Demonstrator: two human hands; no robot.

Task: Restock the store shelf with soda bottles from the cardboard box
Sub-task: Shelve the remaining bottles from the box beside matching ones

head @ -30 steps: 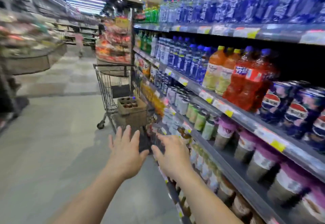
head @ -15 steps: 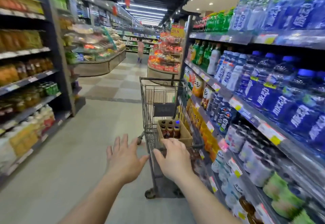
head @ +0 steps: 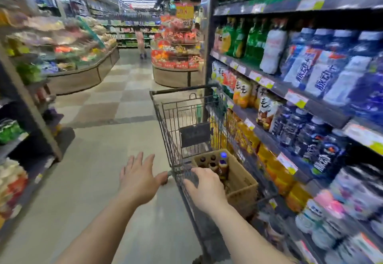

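Both hands are at the shopping cart (head: 186, 118) near frame centre: my left hand (head: 137, 179) spread wide with its thumb at the handle end, my right hand (head: 206, 189) laid over the handle, grip unclear. Just beyond my right hand, the cardboard box (head: 241, 178) of soda bottles (head: 215, 163) sits in the cart, beside the store shelf (head: 290, 95) at right.

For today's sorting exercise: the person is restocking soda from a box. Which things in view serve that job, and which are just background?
Job: cardboard box; soda bottles in it; shopping cart; drinks shelf; left hand; right hand.

Background: snack display; produce counter; distant shopper.
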